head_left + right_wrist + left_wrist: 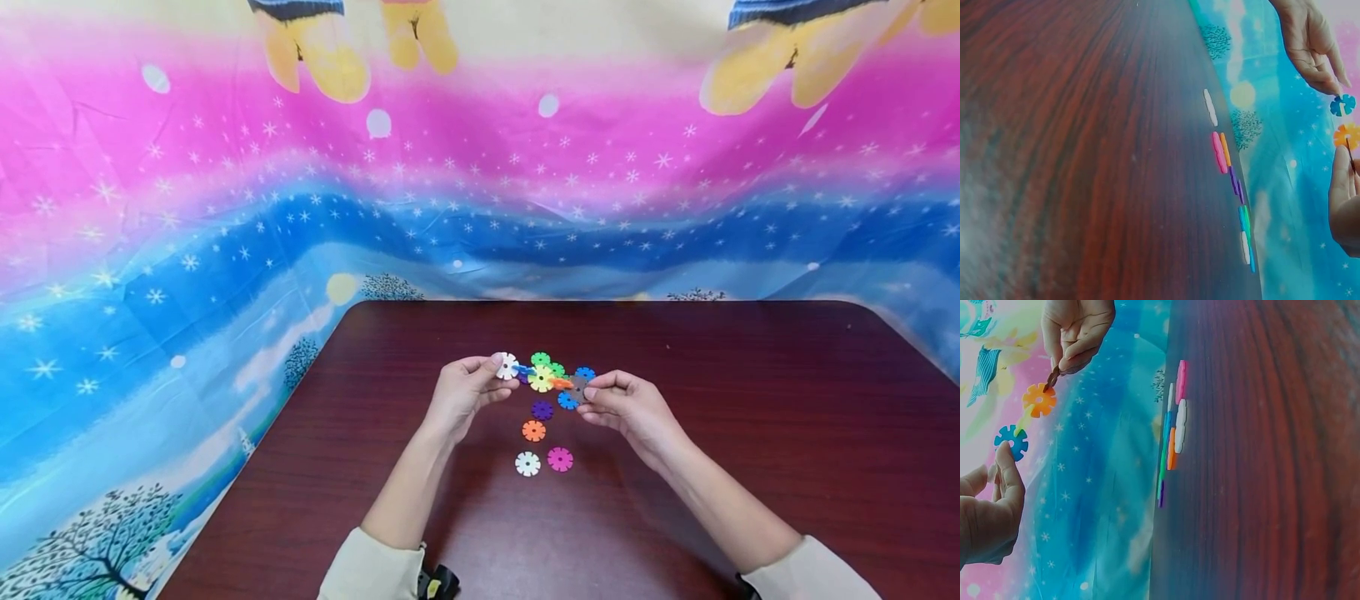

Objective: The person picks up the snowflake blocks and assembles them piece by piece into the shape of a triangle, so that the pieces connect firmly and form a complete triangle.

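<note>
Stretching level with the fingertips above the table (300,475), a chain (542,379) of notched discs ran left to right between a person's hands, its long axis dipping slightly rightward. The left hand (460,397) pinched the white end disc (507,366); the right hand (632,410) pinched the brown end disc (577,389), neither hand nearer than the other. Below lay purple (542,410), orange (534,431), pink (560,459) and loose white (527,464) discs, before a snowflake-printed backdrop (480,192).
</note>
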Action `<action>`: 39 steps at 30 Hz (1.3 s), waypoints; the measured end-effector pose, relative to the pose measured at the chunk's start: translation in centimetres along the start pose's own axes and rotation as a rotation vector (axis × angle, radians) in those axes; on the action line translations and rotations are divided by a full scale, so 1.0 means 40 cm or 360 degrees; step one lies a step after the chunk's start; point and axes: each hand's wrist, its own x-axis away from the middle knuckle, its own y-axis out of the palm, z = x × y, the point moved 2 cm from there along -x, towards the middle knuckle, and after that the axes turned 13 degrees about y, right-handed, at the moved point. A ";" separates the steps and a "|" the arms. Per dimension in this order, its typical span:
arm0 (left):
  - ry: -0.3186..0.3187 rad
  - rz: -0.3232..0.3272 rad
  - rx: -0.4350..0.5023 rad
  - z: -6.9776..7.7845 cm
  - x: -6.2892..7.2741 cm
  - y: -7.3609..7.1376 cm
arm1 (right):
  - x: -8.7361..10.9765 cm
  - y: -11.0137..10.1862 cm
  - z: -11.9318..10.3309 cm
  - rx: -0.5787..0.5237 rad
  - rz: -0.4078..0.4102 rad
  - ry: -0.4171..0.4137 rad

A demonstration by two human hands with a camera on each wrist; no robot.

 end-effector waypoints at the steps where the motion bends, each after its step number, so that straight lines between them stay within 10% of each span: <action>1: 0.0002 0.0000 0.0001 0.000 0.000 -0.001 | 0.001 0.001 0.000 0.0008 -0.0006 0.0000; 18: 0.0053 0.0034 0.0103 -0.016 0.000 0.007 | 0.006 0.015 0.000 -0.0040 0.0012 -0.0101; 27: -0.0007 -0.0330 -0.0119 -0.043 0.019 0.085 | 0.008 0.049 -0.010 -0.0368 -0.0015 -0.0234; 39: 0.0064 -0.0101 0.0004 -0.064 0.022 0.139 | 0.011 0.083 -0.001 -0.0405 -0.0025 -0.0265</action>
